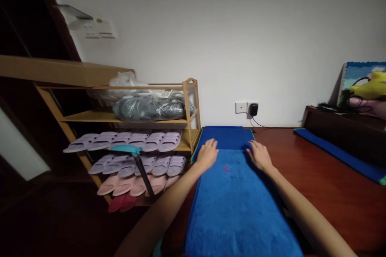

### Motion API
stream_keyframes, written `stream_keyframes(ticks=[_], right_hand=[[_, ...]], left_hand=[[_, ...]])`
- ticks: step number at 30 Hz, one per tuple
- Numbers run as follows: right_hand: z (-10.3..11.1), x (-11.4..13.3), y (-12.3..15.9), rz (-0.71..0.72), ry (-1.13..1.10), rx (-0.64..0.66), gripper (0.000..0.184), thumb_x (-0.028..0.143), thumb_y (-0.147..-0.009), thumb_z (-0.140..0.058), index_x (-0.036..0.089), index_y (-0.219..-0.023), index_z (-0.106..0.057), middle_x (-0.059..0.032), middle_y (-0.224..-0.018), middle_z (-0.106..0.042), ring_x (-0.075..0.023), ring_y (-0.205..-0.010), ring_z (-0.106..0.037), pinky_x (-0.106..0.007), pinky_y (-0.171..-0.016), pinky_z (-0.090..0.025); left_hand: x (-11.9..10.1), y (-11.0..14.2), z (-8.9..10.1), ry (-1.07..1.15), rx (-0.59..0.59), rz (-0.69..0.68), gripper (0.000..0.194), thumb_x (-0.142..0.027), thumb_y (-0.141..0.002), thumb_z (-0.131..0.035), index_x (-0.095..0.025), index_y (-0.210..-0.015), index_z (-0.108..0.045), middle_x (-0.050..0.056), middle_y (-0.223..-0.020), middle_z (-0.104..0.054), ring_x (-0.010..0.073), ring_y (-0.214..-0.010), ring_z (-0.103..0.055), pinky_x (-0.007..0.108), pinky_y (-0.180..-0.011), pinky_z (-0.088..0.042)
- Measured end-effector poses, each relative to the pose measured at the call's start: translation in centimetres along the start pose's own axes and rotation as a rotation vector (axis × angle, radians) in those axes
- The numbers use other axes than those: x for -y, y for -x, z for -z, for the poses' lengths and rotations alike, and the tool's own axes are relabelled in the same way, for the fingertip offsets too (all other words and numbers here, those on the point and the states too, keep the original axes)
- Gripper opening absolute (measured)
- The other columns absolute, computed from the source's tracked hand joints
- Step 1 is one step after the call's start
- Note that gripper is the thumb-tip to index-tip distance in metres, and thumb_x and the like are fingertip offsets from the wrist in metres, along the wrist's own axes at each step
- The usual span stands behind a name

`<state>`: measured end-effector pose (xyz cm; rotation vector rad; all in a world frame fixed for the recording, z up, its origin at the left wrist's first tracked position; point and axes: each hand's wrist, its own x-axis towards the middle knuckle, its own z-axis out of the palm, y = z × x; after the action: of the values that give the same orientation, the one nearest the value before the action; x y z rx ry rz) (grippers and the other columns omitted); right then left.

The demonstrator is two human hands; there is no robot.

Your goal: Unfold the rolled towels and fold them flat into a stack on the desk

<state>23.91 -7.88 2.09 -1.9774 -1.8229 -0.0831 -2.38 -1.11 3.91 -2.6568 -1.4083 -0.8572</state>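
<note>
A long blue cloth (235, 200) lies lengthwise on a reddish-brown wooden surface. Its far end overlaps a darker blue fabric piece (226, 134) with a thin green edge. My left hand (207, 154) rests at the left side of the cloth near that far end, fingers stretched out. Opposite it, my right hand (259, 156) touches the right side, its fingers extended too. Neither hand shows anything gripped. A small round purplish mark (226, 168) shows on the cloth between them.
A wooden shoe rack (189, 128) stands left with several rows of slippers (144, 164). A turquoise handle on a dark pole (143, 168) rises before it. A black plug (253, 109) sits in the wall. At right, another blue strip (337, 154) lies against a dark ledge (340, 128).
</note>
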Motion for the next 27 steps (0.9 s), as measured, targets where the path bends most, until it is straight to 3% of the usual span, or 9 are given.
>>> stream_keyframes(ticks=[2, 5, 9, 12, 18, 23, 27], right_hand=[[-1.1, 1.6, 0.6, 0.114, 0.010, 0.071, 0.056, 0.055, -0.092, -0.029, 0.027, -0.141, -0.035, -0.0054, -0.149, -0.030, -0.0187, -0.138, -0.022, -0.038, -0.109, -0.020], [-2.6, 2.4, 1.2, 0.152, 0.032, 0.164, 0.068, 0.066, -0.088, -0.022, 0.027, -0.143, -0.032, -0.0067, -0.150, -0.026, -0.0218, -0.140, -0.018, -0.043, -0.110, -0.018], [-3.2, 1.9, 1.5, 0.154, 0.067, 0.217, 0.073, 0.070, -0.087, -0.016, 0.027, -0.145, -0.027, -0.0069, -0.152, -0.021, -0.0224, -0.141, -0.013, -0.045, -0.111, -0.014], [-2.7, 2.1, 1.6, 0.150, 0.079, 0.215, 0.073, 0.069, -0.087, -0.016, 0.026, -0.145, -0.027, -0.0071, -0.152, -0.021, -0.0224, -0.141, -0.013, -0.045, -0.111, -0.013], [-0.5, 3.4, 4.2, 0.084, 0.060, 0.148, 0.076, 0.065, -0.089, -0.016, 0.015, -0.147, -0.023, -0.0109, -0.153, -0.011, -0.0222, -0.142, -0.002, -0.046, -0.113, -0.005], [1.4, 2.4, 10.0, 0.069, -0.033, 0.231, 0.082, 0.069, -0.086, -0.017, 0.014, -0.147, -0.022, -0.0116, -0.152, -0.016, -0.0225, -0.141, -0.011, -0.045, -0.113, -0.017], [2.9, 1.9, 13.9, 0.186, -0.237, 0.270, 0.074, 0.063, -0.089, -0.026, 0.019, -0.148, -0.020, -0.0066, -0.153, -0.012, -0.0193, -0.141, -0.011, -0.041, -0.114, -0.017]], left_hand=[[-1.8, 0.5, -1.3, -0.055, 0.129, -0.111, 0.047, -0.032, -0.091, -0.044, -0.020, -0.137, -0.041, 0.007, -0.148, -0.033, 0.0222, -0.138, -0.023, 0.037, -0.110, -0.021], [-2.8, 0.8, -3.0, -0.118, 0.270, -0.107, 0.054, -0.042, -0.096, -0.030, -0.016, -0.143, -0.032, 0.009, -0.151, -0.026, 0.0241, -0.140, -0.018, 0.045, -0.112, -0.017], [-2.2, 1.0, -4.0, -0.105, 0.306, -0.049, 0.059, -0.051, -0.095, -0.021, -0.018, -0.143, -0.033, 0.009, -0.150, -0.029, 0.0245, -0.139, -0.022, 0.048, -0.111, -0.019], [-2.3, 1.1, -3.6, -0.099, 0.302, -0.048, 0.059, -0.052, -0.095, -0.020, -0.019, -0.143, -0.032, 0.008, -0.150, -0.028, 0.0229, -0.139, -0.021, 0.047, -0.111, -0.017], [-4.4, 3.1, 0.3, -0.115, 0.215, -0.047, 0.061, -0.045, -0.096, -0.024, -0.008, -0.144, -0.027, 0.015, -0.153, -0.017, 0.0236, -0.142, -0.011, 0.044, -0.113, -0.012], [-4.9, 9.9, 4.9, -0.060, 0.338, -0.156, 0.069, -0.056, -0.094, -0.024, -0.012, -0.147, -0.021, 0.013, -0.153, -0.015, 0.0233, -0.141, -0.011, 0.041, -0.113, -0.015], [-4.6, 15.3, 6.8, -0.035, 0.402, -0.231, 0.067, -0.058, -0.094, -0.027, -0.019, -0.148, -0.020, 0.011, -0.152, -0.020, 0.0234, -0.141, -0.015, 0.042, -0.112, -0.016]])
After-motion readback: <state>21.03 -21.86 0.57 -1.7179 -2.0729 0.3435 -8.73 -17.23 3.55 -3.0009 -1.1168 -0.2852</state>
